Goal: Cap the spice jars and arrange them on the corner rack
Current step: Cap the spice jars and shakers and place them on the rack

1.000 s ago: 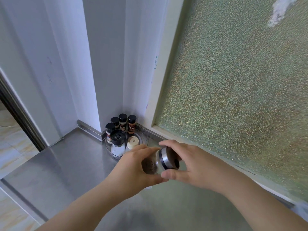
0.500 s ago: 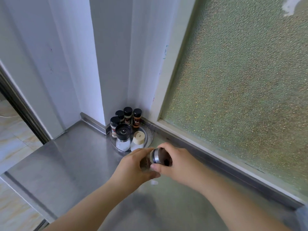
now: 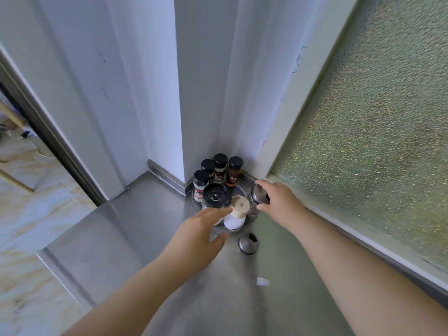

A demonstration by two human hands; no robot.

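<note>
A round clear rack [image 3: 241, 190] sits in the counter's corner. At its back stand several small black-capped spice jars [image 3: 220, 163]. In front of them are a black-topped grinder [image 3: 215, 195] and a white jar with a beige cap [image 3: 238, 207]. My right hand [image 3: 278, 202] grips a steel-capped glass jar [image 3: 259, 194], upright at the rack's right side. My left hand [image 3: 197, 235] lies at the rack's front rim, fingers spread beside the white jar, holding nothing. A loose steel cap [image 3: 248, 243] lies on the counter in front of the rack.
The steel counter [image 3: 145, 226] runs left to a drop-off edge above a tiled floor. White wall panels close the corner. A frosted window [image 3: 375, 141] with a raised sill borders the right side. A small white scrap [image 3: 263, 282] lies on the counter.
My left hand let go of the steel-capped jar and went to the rack's front rim. My right hand carried the jar forward to the rack's right side. A loose steel cap has come into view.
</note>
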